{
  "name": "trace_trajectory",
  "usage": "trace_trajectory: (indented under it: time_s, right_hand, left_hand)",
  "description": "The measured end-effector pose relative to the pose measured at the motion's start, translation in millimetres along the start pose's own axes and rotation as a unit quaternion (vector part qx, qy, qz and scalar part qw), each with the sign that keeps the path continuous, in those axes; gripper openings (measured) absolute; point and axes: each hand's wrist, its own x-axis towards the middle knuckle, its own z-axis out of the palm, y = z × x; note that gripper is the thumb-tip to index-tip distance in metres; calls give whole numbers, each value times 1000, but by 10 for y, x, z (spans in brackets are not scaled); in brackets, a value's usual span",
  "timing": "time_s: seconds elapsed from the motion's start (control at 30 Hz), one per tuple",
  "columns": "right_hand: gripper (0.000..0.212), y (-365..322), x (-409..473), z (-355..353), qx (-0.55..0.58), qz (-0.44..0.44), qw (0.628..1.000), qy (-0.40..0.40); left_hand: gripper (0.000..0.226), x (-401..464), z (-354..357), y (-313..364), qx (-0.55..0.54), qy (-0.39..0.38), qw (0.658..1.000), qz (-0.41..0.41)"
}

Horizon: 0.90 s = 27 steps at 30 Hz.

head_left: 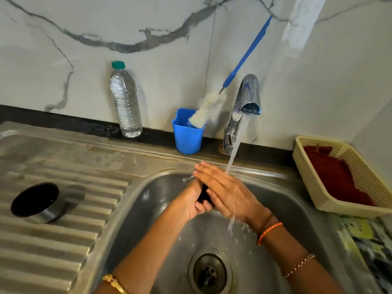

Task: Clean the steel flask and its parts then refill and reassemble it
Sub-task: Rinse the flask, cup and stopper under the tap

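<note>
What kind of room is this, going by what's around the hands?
Most likely a home kitchen: a steel sink with a ribbed draining board, a running tap, and a bottle brush standing in a blue cup against a marble-look wall.

One head-worn view looks steeply down, close over the sink point(297, 200), facing the wall.

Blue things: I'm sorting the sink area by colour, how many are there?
2: the blue cup behind the sink, and the blue-handled bottle brush standing in it.
</note>
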Motion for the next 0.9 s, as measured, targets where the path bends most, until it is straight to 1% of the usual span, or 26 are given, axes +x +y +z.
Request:
trace_trajectory:
  time_s: [0.07, 0.1, 0.13, 0.17, 0.2, 0.23, 0.27, 0.3, 0.33, 0.37, 0.4, 0.43, 0.47, 0.5, 0.53, 0.57, 0.6, 0.63, 0.67, 0.7, 0.73, 0.77, 0.8, 0.83, 0.87, 0.9]
  right_hand:
    - [50, -97, 46, 64, 82, 126, 988, 42]
    - [48, -161, 101, 96, 145, 221, 959, 101]
    - [45, -221, 173, 129, 210, 321, 906, 176]
    - [39, -271, 258, 149, 281, 421, 828, 241]
    - [32, -295, 337, 159, 355, 514, 725, 291]
    - [27, -307, 396, 138, 437, 585, 605, 318]
    - [23, -289, 415, 101, 505, 631, 497, 315]
    - [22, -275, 409, 26, 557, 647, 419, 308]
    - [23, -244, 394, -39, 590, 649, 375, 300]
    - [25, -238, 384, -105, 604, 644, 361, 301]
    - [27, -243, 388, -144, 600, 641, 372, 301]
    - [29, -263, 394, -147, 580, 635, 412, 301]
    - [32, -314, 393, -117, 534, 625, 486, 298]
    - [37, -368, 377, -68, 460, 605, 579, 296]
    - [43, -402, 313, 7, 361, 568, 679, 293]
    - [49, -434, 225, 58, 262, 507, 772, 279]
    - [54, -437, 134, 64, 189, 444, 838, 256]
    - [57, -393, 62, 39, 149, 378, 885, 228]
    - [57, -335, -3, 7, 119, 317, 920, 198]
    - [54, -289, -61, -8, 96, 273, 940, 183]
    - [49, -291, -79, -17, 97, 257, 943, 190]
    - [45, -324, -61, -20, 126, 278, 926, 222]
    - [40, -377, -3, -30, 206, 355, 868, 279]
    - [34, -415, 83, -56, 330, 455, 763, 318]
    - [26, -403, 152, -109, 454, 537, 640, 309]
    - [22, -358, 195, -183, 537, 586, 543, 271]
  left_hand:
    - [43, 1, 44, -38, 3, 63, 993, 99]
    - [41, 17, 57, -57, 34, 107, 979, 173]
    - [40, 49, 65, -90, 93, 146, 950, 259]
    - [37, 77, 63, -136, 157, 168, 908, 350]
    - [35, 91, 55, -185, 207, 168, 864, 427]
    - [37, 88, 55, -231, 246, 155, 825, 484]
    - [45, 98, 53, -273, 283, 137, 790, 526]
    - [53, 117, 55, -300, 320, 119, 758, 556]
    - [57, 137, 51, -296, 362, 104, 726, 575]
    - [58, 150, 36, -258, 397, 90, 701, 585]
    - [57, 168, 13, -203, 418, 77, 688, 588]
    - [56, 168, 2, -133, 418, 67, 688, 589]
    - [52, 163, 8, -86, 394, 64, 704, 587]
    - [46, 116, 51, -54, 350, 70, 732, 580]
    - [39, 74, 109, -29, 305, 80, 779, 541]
    - [36, 16, 172, 5, 273, 86, 844, 453]
    - [38, -11, 216, 35, 256, 80, 906, 326]
    - [41, -57, 228, 62, 239, 55, 949, 200]
    - [44, -98, 220, 70, 228, 28, 965, 128]
    - [48, -114, 226, 64, 231, 17, 966, 114]
    - [50, -123, 247, 41, 250, 28, 956, 151]
    - [49, -137, 273, -19, 271, 62, 936, 216]
    - [45, -152, 303, -113, 281, 98, 905, 304]
    - [40, -177, 327, -204, 267, 109, 870, 399]
    - [36, -179, 331, -262, 260, 111, 818, 500]
    - [35, -152, 307, -278, 280, 91, 762, 576]
